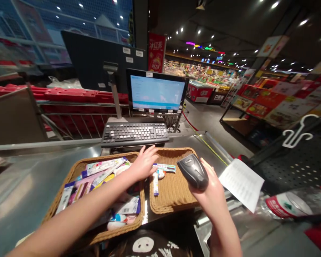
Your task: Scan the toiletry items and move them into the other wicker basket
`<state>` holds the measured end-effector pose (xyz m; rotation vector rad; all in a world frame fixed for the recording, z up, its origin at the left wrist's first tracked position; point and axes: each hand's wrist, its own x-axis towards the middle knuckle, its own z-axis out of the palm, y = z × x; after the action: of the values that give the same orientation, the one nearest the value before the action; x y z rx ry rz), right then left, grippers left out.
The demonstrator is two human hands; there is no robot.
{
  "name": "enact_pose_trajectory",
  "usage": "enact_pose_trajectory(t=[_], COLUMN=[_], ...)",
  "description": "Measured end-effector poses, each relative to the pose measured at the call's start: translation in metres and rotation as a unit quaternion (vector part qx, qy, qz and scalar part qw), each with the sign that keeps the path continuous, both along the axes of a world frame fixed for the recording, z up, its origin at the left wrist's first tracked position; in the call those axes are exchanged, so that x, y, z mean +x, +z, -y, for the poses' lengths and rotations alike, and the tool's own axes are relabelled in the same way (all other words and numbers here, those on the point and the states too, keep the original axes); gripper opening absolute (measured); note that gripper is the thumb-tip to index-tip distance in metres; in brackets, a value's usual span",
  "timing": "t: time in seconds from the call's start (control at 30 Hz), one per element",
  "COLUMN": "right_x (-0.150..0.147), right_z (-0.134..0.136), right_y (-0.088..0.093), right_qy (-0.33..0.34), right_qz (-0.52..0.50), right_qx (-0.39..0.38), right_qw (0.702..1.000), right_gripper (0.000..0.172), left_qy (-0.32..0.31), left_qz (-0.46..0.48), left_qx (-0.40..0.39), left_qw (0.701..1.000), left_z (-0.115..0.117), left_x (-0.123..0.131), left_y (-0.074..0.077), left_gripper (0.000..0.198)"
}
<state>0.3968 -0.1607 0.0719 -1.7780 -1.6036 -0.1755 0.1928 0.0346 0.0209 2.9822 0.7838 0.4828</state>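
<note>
My right hand [212, 191] grips a dark handheld barcode scanner [193, 171] over the right wicker basket [176, 203], its head tilted toward the left. My left hand [144, 162] reaches across the rim between the two baskets, fingers spread, touching a packaged toothbrush [164, 167] in the right basket. A second slim package [155, 184] lies beside it. The left wicker basket [77, 167] holds several packaged toothbrushes [101, 169] and small packs.
A black keyboard [135, 134] and a lit monitor [156, 93] stand behind the baskets on the steel checkout counter [18, 192]. A white paper sheet [242, 184] lies right, near a plastic-wrapped item [289, 205]. Store aisles and displays fill the background.
</note>
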Motion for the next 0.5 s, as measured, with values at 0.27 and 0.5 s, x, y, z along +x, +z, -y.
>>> enact_pose_trajectory(t=[0.27, 0.5], right_x=[0.046, 0.076], right_z=[0.000, -0.005], right_y=[-0.004, -0.007], right_qy=[-0.018, -0.004], right_qz=[-0.020, -0.041], right_qx=[-0.007, -0.024], right_qw=[1.000, 0.999], right_gripper=[0.051, 0.050], left_qy=[-0.088, -0.060], left_qz=[-0.166, -0.233], left_qx=[-0.004, -0.041], left_qw=[0.982, 0.970], left_z=[-0.031, -0.038], left_x=[0.114, 0.158], left_y=[-0.066, -0.127], left_gripper=[0.018, 0.031])
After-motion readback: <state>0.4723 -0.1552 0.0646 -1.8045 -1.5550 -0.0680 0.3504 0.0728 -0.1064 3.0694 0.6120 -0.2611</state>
